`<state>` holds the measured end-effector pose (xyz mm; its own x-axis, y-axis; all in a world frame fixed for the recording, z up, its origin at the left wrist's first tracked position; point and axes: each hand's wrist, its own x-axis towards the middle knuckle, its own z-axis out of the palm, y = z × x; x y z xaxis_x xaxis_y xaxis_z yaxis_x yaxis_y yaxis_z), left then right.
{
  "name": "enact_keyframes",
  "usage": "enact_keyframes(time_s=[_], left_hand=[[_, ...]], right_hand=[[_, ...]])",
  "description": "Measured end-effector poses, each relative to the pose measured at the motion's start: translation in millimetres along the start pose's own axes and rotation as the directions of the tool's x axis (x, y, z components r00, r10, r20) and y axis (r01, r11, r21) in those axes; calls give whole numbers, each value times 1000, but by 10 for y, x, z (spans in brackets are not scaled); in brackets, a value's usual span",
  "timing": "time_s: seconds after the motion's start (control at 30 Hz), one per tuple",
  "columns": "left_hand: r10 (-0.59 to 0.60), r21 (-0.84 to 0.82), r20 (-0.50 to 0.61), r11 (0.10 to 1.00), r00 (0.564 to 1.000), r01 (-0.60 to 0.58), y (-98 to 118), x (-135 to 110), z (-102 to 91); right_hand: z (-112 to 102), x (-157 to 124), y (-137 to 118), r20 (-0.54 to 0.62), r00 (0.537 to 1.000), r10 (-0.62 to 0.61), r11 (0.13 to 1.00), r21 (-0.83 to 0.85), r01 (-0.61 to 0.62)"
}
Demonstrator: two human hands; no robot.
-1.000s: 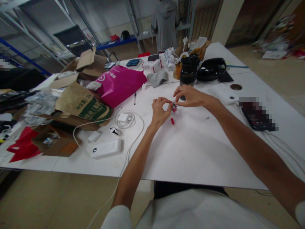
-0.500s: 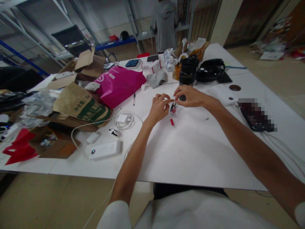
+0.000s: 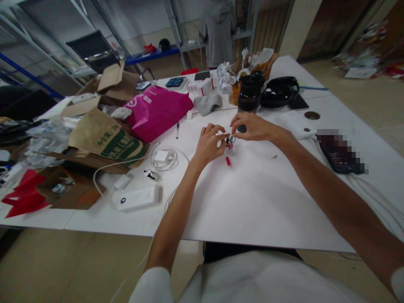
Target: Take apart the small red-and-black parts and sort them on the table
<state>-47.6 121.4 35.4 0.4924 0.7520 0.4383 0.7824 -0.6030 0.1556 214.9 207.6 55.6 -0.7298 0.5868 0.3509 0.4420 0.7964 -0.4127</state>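
Where the two hands meet: a small part (image 3: 230, 141) in red, black and white, too tiny and blurred to make out its shape. It is held just above the white table (image 3: 252, 202), in front of the black jar (image 3: 250, 91).
Beside the small part: a short red piece (image 3: 227, 160) lies loose on the table just below it, touching neither hand. A tiny dark bit (image 3: 275, 157) lies well off to the right.
Since a moment ago: the small part and the red piece have kept their places. The left hand's fingers reached out straighter half a second back; they have curled in, and the forefinger now lies across the top of the part.
Left hand (image 3: 208, 145): arm stretched out from the body, back of the hand up, thumb and forefinger closed narrowly on the part's left side.
Right hand (image 3: 252, 127): forearm low over the table, palm down, fingers arched, fingertips pinched on the part from above and from the right.
Off to the left: a pink bag (image 3: 158, 110) and a white charger (image 3: 163, 157) with its coiled cable, well clear of both hands.
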Motion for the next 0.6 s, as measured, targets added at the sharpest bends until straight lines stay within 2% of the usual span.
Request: enact_keyframes(time_s=[0.6], left_hand=[[-83, -75, 4, 994, 997, 83, 66, -64, -111]], right_hand=[[23, 17, 3, 28, 1000, 3, 1000, 9, -3]])
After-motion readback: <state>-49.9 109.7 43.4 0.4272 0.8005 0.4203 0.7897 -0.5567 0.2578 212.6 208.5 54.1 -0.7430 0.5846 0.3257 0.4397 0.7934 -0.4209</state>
